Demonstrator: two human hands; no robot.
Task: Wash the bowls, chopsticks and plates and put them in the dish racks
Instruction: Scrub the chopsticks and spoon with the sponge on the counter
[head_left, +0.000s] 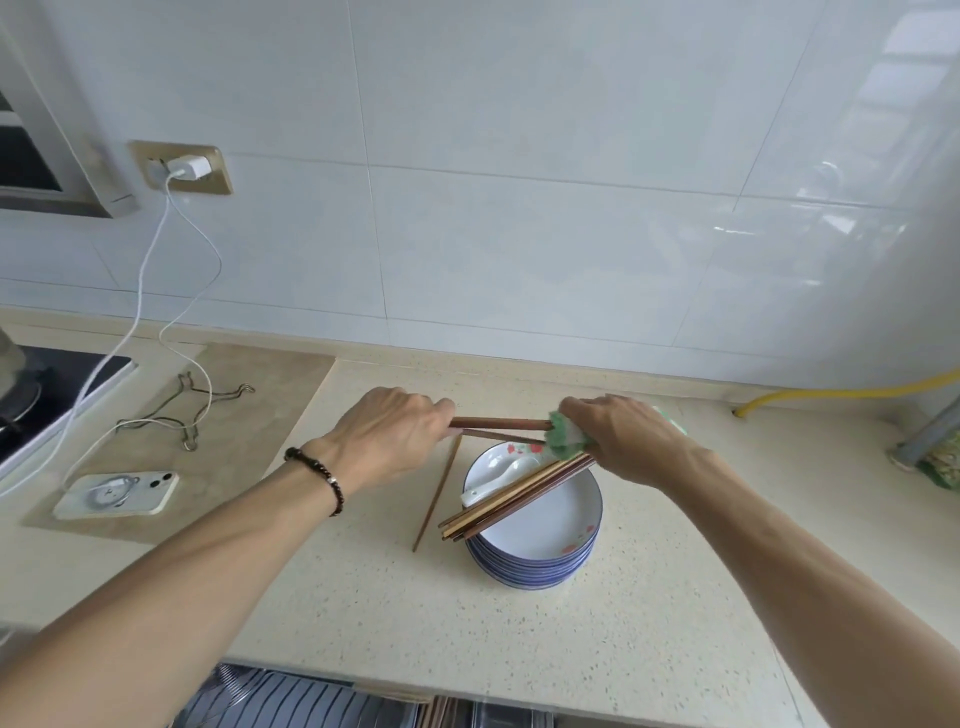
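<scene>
My left hand (392, 431) grips one end of two brown chopsticks (501, 427), held level above the counter. My right hand (618, 434) grips a green and white cloth (563, 439) wrapped round their other end. Below stands a stack of blue-rimmed plates (550, 525). Across the top plate lie a bundle of several chopsticks (511, 501) and a white ceramic spoon (493, 480). A single chopstick (436, 496) lies on the counter just left of the stack.
A phone (117, 493) on a white cable (140, 291) lies at the left by a wire trivet (192, 410). A cooktop (47, 395) sits at the far left. A yellow hose (831, 392) runs at the right. A dish rack (322, 701) shows below the counter's front edge.
</scene>
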